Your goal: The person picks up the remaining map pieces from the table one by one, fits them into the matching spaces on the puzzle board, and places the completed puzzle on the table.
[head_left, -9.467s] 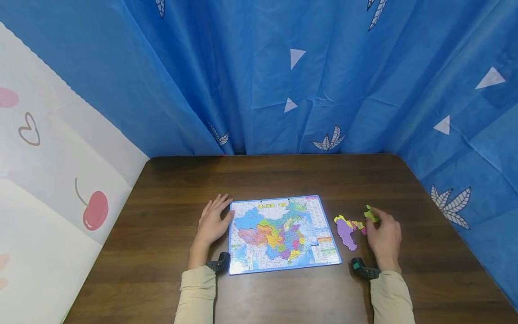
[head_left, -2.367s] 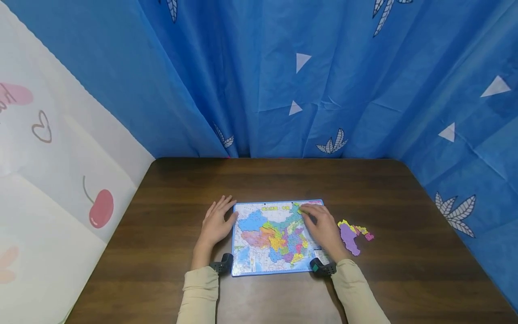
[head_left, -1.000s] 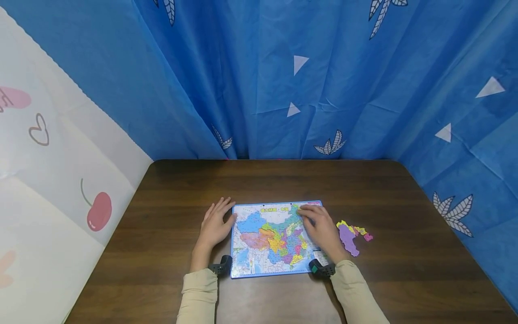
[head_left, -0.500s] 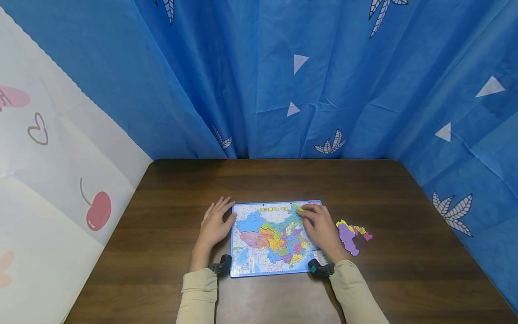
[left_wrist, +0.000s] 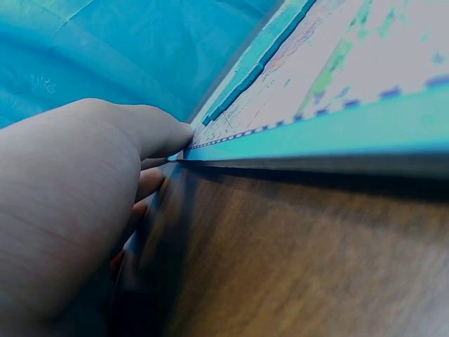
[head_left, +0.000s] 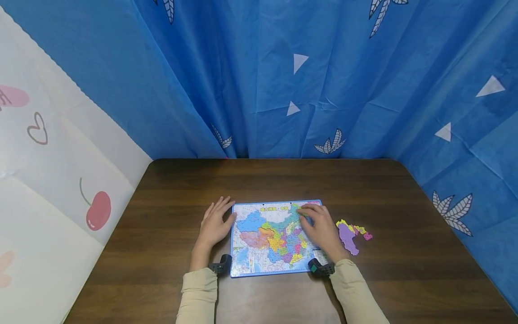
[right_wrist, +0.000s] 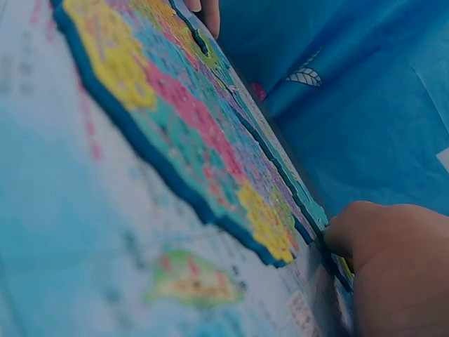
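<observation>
A blue-edged map puzzle board (head_left: pixel 247 210) lies flat on the table, with many coloured map-shaped pieces on it. At its left edge rests my left hand (head_left: pixel 215 225), fingers spread and thumb at the rim; the left wrist view shows that thumb (left_wrist: pixel 158 131) touching the corner. My right hand (head_left: pixel 319 223) lies over the board's upper right, fingertips touching the green area there and thumb a little apart from the index finger. What is under those fingers is mostly hidden. In the right wrist view, the right hand (right_wrist: pixel 403 263) reaches the pieces' far edge.
Right of the board lie loose puzzle pieces: a large purple one (head_left: pixel 347 238), a yellow one (head_left: pixel 343 222) and a small pink one (head_left: pixel 368 236). The dark wooden table (head_left: pixel 182 180) is bordered by a blue curtain (head_left: pixel 243 90) behind.
Earlier, my right hand held a green puzzle piece beside the loose ones, then brought it left onto the board's upper right. Lately its thumb has drawn slightly away. My left hand stays put.
</observation>
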A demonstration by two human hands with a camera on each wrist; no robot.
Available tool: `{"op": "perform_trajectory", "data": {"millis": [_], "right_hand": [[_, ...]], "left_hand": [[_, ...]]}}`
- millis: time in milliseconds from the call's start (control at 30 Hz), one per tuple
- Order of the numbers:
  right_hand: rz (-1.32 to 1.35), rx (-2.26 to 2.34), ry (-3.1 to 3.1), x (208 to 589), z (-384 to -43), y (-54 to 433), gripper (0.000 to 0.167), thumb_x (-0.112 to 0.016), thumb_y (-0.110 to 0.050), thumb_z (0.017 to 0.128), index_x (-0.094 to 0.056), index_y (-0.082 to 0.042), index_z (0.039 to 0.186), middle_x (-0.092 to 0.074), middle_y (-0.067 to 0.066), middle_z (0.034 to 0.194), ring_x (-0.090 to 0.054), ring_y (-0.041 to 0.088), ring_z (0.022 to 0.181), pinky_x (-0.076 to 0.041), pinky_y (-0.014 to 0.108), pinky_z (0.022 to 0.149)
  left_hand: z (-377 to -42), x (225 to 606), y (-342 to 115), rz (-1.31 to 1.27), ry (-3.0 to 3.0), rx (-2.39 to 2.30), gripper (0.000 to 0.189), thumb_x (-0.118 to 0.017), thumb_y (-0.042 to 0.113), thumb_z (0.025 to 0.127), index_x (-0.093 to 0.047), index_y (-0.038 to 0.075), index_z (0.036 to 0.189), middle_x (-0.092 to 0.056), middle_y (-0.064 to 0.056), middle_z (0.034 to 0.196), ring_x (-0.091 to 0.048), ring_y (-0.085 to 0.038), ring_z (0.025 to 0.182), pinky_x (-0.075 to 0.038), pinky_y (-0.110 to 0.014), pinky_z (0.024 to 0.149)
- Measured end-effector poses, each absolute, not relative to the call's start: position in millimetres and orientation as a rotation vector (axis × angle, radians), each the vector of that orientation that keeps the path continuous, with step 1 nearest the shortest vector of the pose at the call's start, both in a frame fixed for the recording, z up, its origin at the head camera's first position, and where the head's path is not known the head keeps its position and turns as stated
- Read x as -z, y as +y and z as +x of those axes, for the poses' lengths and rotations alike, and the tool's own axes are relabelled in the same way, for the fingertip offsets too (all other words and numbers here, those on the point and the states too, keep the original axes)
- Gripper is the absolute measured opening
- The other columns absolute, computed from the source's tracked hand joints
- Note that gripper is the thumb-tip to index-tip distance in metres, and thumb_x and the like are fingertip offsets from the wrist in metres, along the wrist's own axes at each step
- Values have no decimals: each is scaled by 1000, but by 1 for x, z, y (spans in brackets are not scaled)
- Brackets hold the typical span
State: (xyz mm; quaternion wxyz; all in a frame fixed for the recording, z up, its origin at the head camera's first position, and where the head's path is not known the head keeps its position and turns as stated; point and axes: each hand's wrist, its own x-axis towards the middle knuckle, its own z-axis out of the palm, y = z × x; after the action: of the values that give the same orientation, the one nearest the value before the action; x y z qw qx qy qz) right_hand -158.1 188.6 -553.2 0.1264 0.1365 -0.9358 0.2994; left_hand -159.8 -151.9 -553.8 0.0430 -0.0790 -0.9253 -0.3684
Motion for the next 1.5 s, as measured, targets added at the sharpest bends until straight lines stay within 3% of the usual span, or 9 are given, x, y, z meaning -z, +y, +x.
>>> {"op": "perform_trajectory", "data": {"millis": [1500], "right_hand": [[432,-813,-2719,553,-156,189,23,-74,-21,96,-78,-13,117,-71,7,129,-59,30,124,-52,53,103]], "left_hand": [[-160,552,-151,-225,-2849,1119,50,-63,25,102,-56,8,148,-42,-14,163,-27,-33,156,-11,-53,129]]}}
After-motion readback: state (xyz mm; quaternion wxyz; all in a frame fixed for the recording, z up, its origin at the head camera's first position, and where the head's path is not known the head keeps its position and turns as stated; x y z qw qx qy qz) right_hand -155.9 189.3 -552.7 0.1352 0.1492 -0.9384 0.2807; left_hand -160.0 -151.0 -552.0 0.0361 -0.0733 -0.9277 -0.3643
